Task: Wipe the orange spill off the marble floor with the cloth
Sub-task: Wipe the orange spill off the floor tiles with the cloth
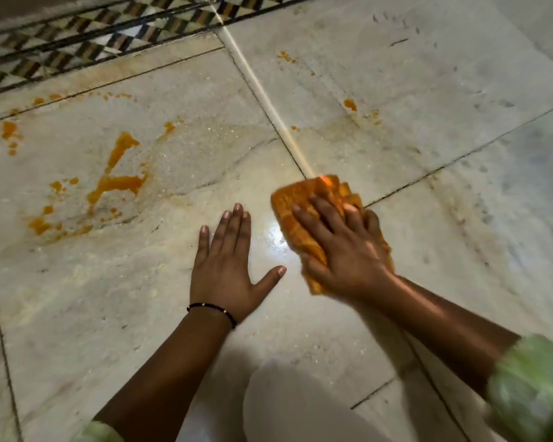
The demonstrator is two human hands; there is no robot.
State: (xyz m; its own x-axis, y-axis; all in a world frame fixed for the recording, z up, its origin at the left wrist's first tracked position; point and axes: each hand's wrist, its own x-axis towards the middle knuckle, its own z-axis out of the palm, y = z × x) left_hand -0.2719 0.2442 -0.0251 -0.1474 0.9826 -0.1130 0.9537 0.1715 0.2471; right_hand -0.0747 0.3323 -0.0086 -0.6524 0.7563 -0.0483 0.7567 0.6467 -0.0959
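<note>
An orange-stained cloth lies bunched on the marble floor right of centre. My right hand presses flat on top of it, fingers spread over the fabric. My left hand rests palm down on the bare wet floor just left of the cloth, fingers apart, holding nothing. The thickest orange spill streaks the floor at the left, well beyond my left hand. Smaller orange spots sit further out, above the cloth, and more orange spots lie near the top.
A patterned black-and-white inlay border runs along the top left. A pale strip crosses the floor diagonally down to the cloth. Thin dark tile joints divide the slabs. My pale trouser leg fills the bottom centre.
</note>
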